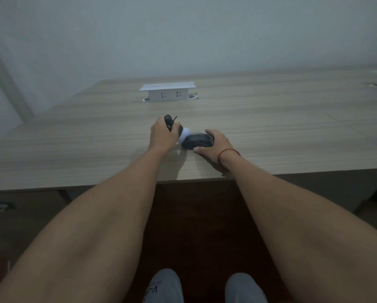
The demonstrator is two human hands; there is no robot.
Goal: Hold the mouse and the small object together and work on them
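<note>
Left hand [161, 134]: fingers curled round a black-and-white object [176, 130], gripping its dark upper part; a black loop or cord sticks up past the knuckles; the white rounded lower end points toward the other hand. What the object is cannot be told.

Right hand [216, 145]: fingers and thumb wrapped round a dark rounded object [197, 141], blurred, lying on the wooden desk [270, 127] near its front edge and touching the white end of the other piece. A red string bracelet [228, 152] circles this wrist.

Also present: white pop-up socket box [167, 92] standing on the desk, well behind both hands; grey shoes [205, 287] on the dark floor below.
</note>
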